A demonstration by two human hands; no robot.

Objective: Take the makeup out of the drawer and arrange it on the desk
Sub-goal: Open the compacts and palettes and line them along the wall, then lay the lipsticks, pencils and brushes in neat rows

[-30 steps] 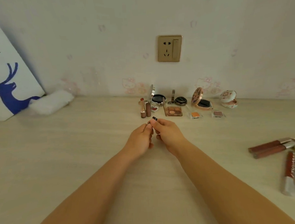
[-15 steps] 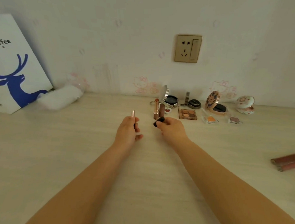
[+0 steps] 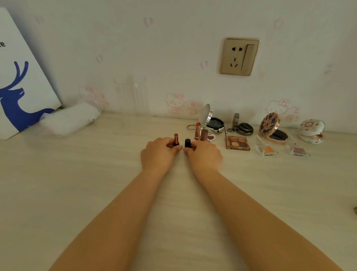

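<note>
Both hands lowered: lipstick [image 3: 176, 139], cap [image 3: 187, 143] now upright on desk [image 3: 73, 181].

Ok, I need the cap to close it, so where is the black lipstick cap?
In the head view the black cap stands mid-desk, pinched by the right hand, just right of the open lipstick the left hand holds.

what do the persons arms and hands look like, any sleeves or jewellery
Both forearms are bare up to the bottom edge of the picture, with no sleeves in view. The left hand and right hand show no gloves, rings, watch or bracelets. Nail details are too small to tell.
</note>
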